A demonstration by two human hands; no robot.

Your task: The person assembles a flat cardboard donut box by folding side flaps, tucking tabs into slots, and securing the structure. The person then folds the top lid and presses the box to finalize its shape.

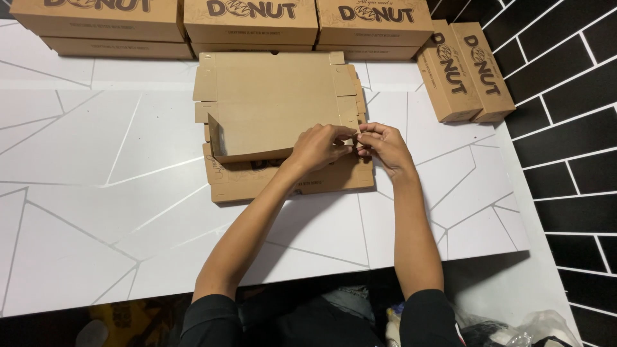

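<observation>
A flat brown cardboard box blank (276,103) lies on a stack of more flat blanks (289,180) on the white table (96,193). Its near edge is folded up into a low wall. My left hand (319,146) and my right hand (380,144) meet at the blank's near right corner. Both pinch a small corner flap there, fingertips almost touching. Both forearms reach in from the bottom of the view, in black sleeves.
Several closed brown printed boxes (250,22) line the table's far edge. Two more closed boxes (466,71) stand at the right by a black tiled wall (565,128). Bags and clutter (514,328) sit below the table's near edge.
</observation>
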